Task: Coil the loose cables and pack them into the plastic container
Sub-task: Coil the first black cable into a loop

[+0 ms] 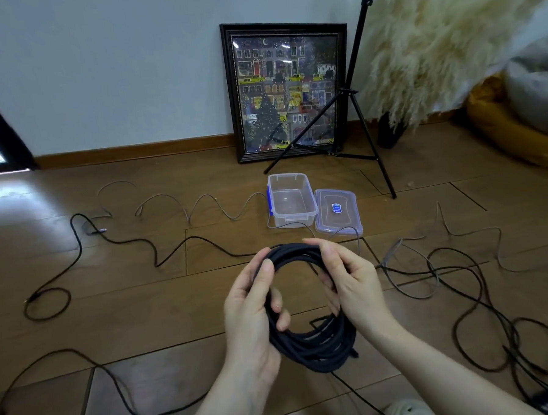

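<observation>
A thick black cable coil [318,347] hangs between both hands above the wooden floor. My left hand [252,310] grips the coil's left side, thumb on top. My right hand [349,282] holds the right side, fingers curled round the strands. A tail of this black cable [161,254] runs off left across the floor. Beyond the hands stands the clear plastic container [293,197], open and with nothing in it, and its lid [338,212] lies flat just right of it. A thin grey cable [202,201] snakes left from the container. More dark cables [480,301] tangle at the right.
A framed picture [287,89] leans on the wall behind the container. A black tripod stand [353,108] straddles the floor beside it, with pampas grass [441,40] and a yellow cushion [510,131] at the right. Another black cable [84,363] loops at lower left.
</observation>
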A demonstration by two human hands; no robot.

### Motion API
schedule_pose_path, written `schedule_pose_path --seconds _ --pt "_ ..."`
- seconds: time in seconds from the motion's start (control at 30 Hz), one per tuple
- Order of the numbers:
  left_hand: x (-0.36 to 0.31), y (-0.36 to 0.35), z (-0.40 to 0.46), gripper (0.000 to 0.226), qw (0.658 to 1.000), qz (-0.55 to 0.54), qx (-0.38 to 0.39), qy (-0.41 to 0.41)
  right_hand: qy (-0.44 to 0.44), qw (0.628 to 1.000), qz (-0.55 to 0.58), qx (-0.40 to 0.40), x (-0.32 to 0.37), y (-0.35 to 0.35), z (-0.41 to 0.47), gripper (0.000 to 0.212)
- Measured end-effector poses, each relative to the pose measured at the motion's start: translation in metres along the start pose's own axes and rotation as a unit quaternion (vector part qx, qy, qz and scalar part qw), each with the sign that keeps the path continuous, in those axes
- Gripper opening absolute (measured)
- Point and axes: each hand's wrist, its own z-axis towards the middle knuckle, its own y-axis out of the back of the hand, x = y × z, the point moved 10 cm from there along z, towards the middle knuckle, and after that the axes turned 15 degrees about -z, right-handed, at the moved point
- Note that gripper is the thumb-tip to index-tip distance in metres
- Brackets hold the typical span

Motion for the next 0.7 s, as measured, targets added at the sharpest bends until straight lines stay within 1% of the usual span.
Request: schedule_pose_path --seconds 0.13,0.23,0.3,0.4,0.47,0.53,0.6,0.67,0.7 --pt "-0.01 0.004 0.007 0.022 0.99 0.136 0.026 -0.013 -0.023 0.999 0.03 0.018 0.0 -0.004 0.001 0.028" --pt "-0.018 0.003 0.012 0.02 0.983 0.177 0.045 -0.032 -0.042 0.996 0.058 0.043 0.001 -0.008 0.003 0.029" --pt "-0.02 -0.002 0.013 0.02 0.983 0.172 0.054 -0.029 -0.042 0.996 0.066 0.039 0.004 -0.006 0.005 0.03" --pt "-0.011 -0.011 0.013 0.03 0.99 0.124 0.06 0.035 -0.019 0.998 0.047 0.029 0.011 -0.003 0.008 0.032" --pt "-0.012 -0.012 0.014 0.033 0.986 0.143 0.058 0.057 -0.014 0.998 0.029 0.045 0.014 -0.007 0.009 0.032" --pt "-0.018 -0.01 0.016 0.028 0.988 0.14 0.053 0.05 -0.028 0.997 0.023 0.075 0.013 -0.015 0.009 0.032" --pt "-0.027 -0.004 0.019 0.02 0.991 0.128 0.043 0.019 -0.041 0.992 0.017 0.116 0.011 -0.024 0.007 0.037" --pt "-0.035 0.004 0.021 0.019 0.991 0.129 0.032 -0.016 -0.051 0.987 -0.013 0.152 0.006 -0.03 0.006 0.042" --pt "-0.038 0.01 0.023 0.019 0.991 0.127 0.021 -0.03 -0.061 0.984 -0.03 0.162 0.002 -0.03 0.006 0.041"
